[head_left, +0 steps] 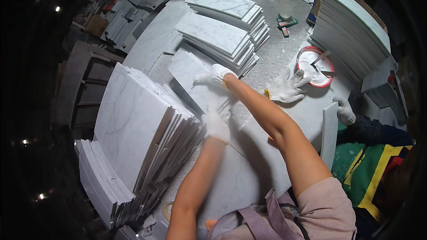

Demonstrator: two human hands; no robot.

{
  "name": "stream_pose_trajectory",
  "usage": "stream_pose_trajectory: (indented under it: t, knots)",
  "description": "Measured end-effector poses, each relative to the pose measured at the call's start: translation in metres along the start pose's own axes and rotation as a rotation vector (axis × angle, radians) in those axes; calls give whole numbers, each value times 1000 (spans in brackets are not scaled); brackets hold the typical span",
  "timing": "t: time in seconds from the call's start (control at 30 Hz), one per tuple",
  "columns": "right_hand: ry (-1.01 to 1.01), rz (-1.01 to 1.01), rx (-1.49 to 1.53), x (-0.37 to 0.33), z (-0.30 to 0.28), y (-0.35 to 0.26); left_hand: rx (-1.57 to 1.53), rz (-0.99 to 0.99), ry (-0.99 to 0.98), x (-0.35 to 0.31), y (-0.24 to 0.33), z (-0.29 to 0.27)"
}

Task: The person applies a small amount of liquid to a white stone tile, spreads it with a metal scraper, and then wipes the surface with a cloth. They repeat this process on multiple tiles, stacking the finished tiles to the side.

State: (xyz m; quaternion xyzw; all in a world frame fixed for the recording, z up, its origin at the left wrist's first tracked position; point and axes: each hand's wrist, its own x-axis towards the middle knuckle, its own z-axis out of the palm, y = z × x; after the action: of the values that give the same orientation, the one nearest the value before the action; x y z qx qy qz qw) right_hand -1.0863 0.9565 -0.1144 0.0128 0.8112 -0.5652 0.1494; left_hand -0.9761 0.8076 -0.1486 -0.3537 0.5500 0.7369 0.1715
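Observation:
A grey-veined white marble tile [194, 90] lies tilted on a few others in the middle of the table. My right hand [217, 75], in a white knit glove with a yellow cuff edge, reaches across from the right. Its fingers are stretched out over the tile's top face. At the tile's near end, my left hand [216, 126], also gloved, has its fingers closed around the edge; motion blurs them a little. Just beyond my right hand is a stack of tiles [213, 33]. Near my left hand, large tiles [131, 120] stand leaning in a thick pile.
An unworn white glove [287, 88] lies beside a red-rimmed bowl of white paste [316, 80] with flat sticks in it. A co-worker's gloved hand [344, 111] holds an upright tile [329, 133] at right. Farther back stand a clear bottle [287, 3] and a tall tile row [351, 31].

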Motion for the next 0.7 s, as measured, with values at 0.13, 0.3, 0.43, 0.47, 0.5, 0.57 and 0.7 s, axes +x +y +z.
stream_pose_trajectory:
  t: [0.13, 0.3, 0.43, 0.47, 0.5, 0.57, 0.7]
  knots:
    - [13, -32, 8, -54, -15, -25, 528, 306, -101, -29, -12, -6]
    - [14, -126, -171, -95, -28, -68, 74, 247, -105, -96, 13, -3]
    - [55, 22, 303, -135, -30, -92, 249, 469, -87, -146, 37, -18]
    - [106, -73, 568, -150, -24, -97, 322, 571, -52, -157, 42, -26]
    - [198, -60, 591, -164, -16, -103, 326, 596, -105, -168, 46, -33]
    - [383, 13, 632, -192, 2, -115, 309, 676, -128, -197, 46, -56]
    - [360, -74, 752, -257, 40, -119, 501, 860, -135, -265, 26, -111]
